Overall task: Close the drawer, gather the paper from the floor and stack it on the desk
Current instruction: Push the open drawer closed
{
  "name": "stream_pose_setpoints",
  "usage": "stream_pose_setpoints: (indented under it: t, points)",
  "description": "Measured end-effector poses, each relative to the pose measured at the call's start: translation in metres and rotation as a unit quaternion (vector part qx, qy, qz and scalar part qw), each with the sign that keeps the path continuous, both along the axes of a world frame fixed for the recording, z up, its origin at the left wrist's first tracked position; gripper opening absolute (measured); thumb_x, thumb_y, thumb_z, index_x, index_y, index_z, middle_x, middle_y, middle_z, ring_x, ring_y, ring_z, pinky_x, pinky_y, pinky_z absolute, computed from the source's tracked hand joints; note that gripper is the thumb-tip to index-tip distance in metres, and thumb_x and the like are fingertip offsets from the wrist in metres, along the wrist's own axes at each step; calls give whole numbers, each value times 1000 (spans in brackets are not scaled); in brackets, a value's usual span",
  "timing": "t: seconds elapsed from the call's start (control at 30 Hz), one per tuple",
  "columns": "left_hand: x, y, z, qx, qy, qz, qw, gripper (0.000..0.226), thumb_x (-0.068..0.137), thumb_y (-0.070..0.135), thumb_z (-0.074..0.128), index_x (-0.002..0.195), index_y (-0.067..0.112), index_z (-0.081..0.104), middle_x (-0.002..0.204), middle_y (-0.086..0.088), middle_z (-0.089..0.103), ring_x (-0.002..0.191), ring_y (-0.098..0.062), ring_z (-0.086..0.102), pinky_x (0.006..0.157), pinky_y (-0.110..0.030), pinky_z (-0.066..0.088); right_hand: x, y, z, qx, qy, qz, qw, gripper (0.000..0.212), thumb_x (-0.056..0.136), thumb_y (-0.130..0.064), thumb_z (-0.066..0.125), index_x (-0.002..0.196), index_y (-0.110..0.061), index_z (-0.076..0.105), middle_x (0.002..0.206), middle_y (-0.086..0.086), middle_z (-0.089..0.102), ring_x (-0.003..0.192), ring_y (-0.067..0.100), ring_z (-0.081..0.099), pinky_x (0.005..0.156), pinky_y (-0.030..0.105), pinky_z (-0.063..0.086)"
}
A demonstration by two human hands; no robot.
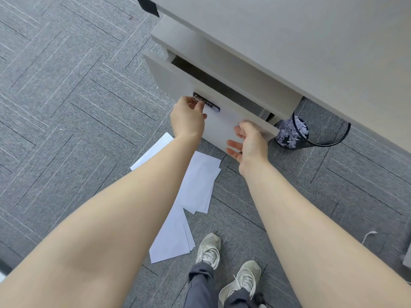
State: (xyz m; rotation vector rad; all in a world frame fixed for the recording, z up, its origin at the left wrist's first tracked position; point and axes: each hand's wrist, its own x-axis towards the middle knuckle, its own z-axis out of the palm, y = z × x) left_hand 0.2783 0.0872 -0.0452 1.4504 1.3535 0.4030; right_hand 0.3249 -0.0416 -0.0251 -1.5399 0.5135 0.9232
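A grey drawer [175, 78] stands pulled out from the cabinet under the desk [289, 25]. Its front panel carries a dark lock panel with a small metal key. My left hand [188, 117] pinches the key at that lock. My right hand [250, 143] lies flat against the drawer front near its right end, fingers spread. White paper sheets lie on the carpet below: one sheet [155, 150] partly under my left arm, a loose pile [200, 181] in the middle, another pile [173, 238] nearer my feet.
A black mesh wastebasket [311, 134] with shredded paper stands under the desk to the right of the drawer. My two feet in pale sneakers [209, 250] stand close to the nearest paper pile. Grey patterned carpet stretches to the left.
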Motion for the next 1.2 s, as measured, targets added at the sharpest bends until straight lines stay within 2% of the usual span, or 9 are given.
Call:
stream_pose_setpoints:
  t: [0.17,0.37,0.43,0.53,0.67,0.8,1.0,1.07,1.2]
  points:
    - [14,3,-2,17,8,-8,1000,6,90,25,58,90,21,52,77,14,58,66,-12,72,78,-42,57,11,5,0,-4,-9,-1,1000,19,90,-34,57,93,-17,63,113,-3,65,79,19,64,64,30,53]
    - [26,8,-5,27,6,-21,999,10,90,24,58,83,24,50,74,14,57,68,-17,73,77,-45,57,22,10,1,0,-18,-9,1000,27,92,-35,56,106,-13,62,111,-4,63,78,20,63,63,30,50]
    - [30,9,-5,31,7,-24,999,15,89,24,58,78,27,49,73,14,57,69,-18,73,77,-44,57,25,10,1,1,-17,-10,1000,31,91,-37,57,109,-13,63,116,-3,64,80,20,63,62,29,50]
    - [34,10,-5,43,26,-33,998,9,89,24,59,85,21,51,70,14,56,72,-18,73,78,-42,57,27,10,1,2,-11,-13,1000,36,91,-38,58,115,-13,64,123,-3,64,83,20,63,61,28,50]
    - [36,12,-5,52,43,-40,997,8,90,23,58,88,19,52,69,14,56,73,-17,73,78,-41,56,28,11,2,3,-18,-15,1000,29,91,-38,57,107,-15,63,118,-3,64,81,19,63,59,28,49]
    - [38,14,-6,45,38,-42,997,8,90,23,57,88,19,50,72,12,56,72,-19,72,77,-46,57,29,12,2,1,-24,-14,1000,26,92,-38,57,104,-15,61,111,-6,62,80,18,62,57,28,48]
    - [37,16,-11,66,53,-65,994,8,88,28,54,87,21,51,72,8,60,74,-22,72,75,-47,56,30,12,2,1,-28,-7,1000,33,92,-39,56,112,-14,61,114,-5,61,79,16,63,56,26,48]
    - [37,16,-11,79,67,-73,992,11,88,31,53,89,20,53,76,6,64,78,-23,72,77,-45,55,30,12,3,3,-24,-7,1000,38,92,-39,56,118,-12,61,116,-4,62,80,17,63,57,27,48]
    - [32,12,-9,124,104,-103,981,27,91,37,49,103,15,58,102,-4,71,91,-29,69,82,-41,51,28,11,6,1,-24,1,1000,39,92,-38,55,121,-12,61,115,-4,61,79,17,64,59,27,51]
